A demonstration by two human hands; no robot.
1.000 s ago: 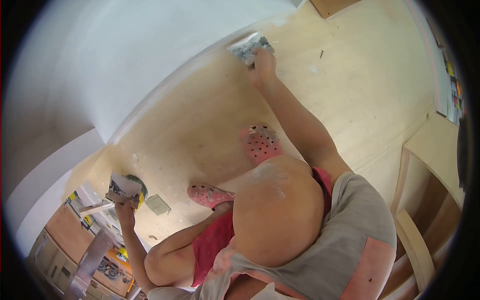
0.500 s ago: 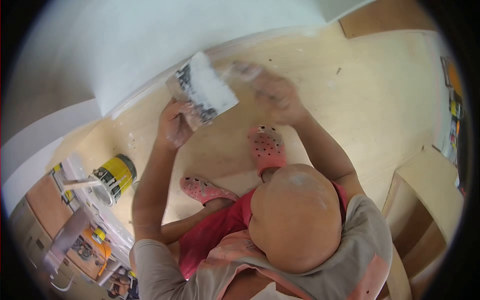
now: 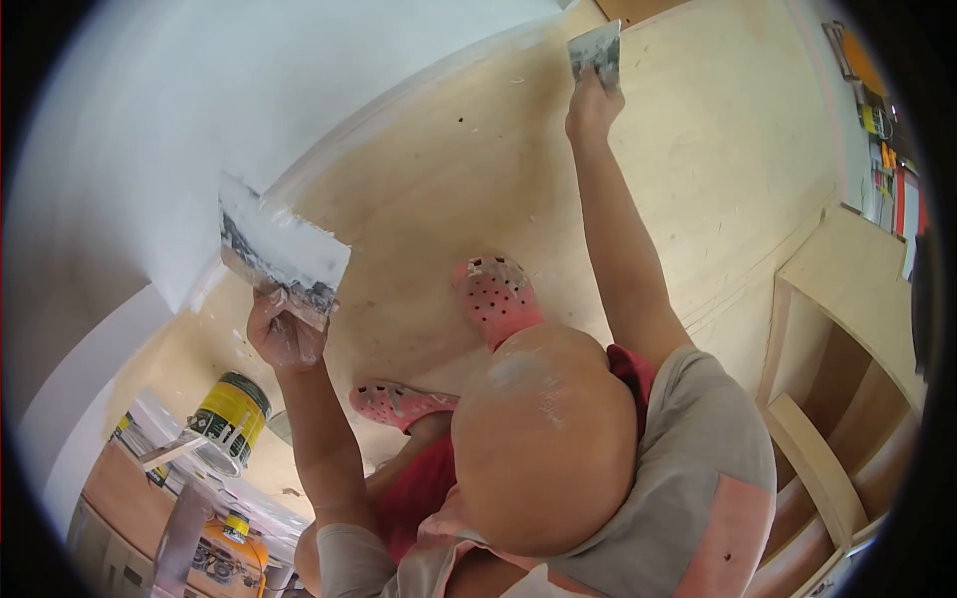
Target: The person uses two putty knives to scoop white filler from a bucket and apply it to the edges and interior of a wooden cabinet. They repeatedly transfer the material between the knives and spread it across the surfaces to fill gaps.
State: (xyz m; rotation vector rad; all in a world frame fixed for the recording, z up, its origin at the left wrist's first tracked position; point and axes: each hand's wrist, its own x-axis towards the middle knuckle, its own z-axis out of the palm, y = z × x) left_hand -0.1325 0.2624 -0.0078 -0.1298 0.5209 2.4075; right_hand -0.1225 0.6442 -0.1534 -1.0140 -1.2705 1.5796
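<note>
My left hand (image 3: pixel 286 337) is wrapped round the handle end of a wide putty knife (image 3: pixel 289 244), its blade coated with white putty and dark smudges. The blade lies in front of the white wall (image 3: pixel 179 110) and the pale wood floor. Stretched far forward, my right hand (image 3: pixel 595 105) grips a second putty knife (image 3: pixel 598 45). That smaller grey blade is smeared with putty and points up toward the wall's foot. White residue marks the fingers of my left hand.
A yellow-and-black paint can (image 3: pixel 231 411) stands at the left. Pink clogs (image 3: pixel 498 299) are on my feet below. An open wooden cabinet frame (image 3: pixel 847 269) is at the right. Tools and cans line the far right edge, and a plank (image 3: pixel 184 533) lies at lower left.
My hands have moved apart. The left hand has lowered to the left with its putty knife, while the right has reached forward and up; its knife, blurred before, now shows clearly.
</note>
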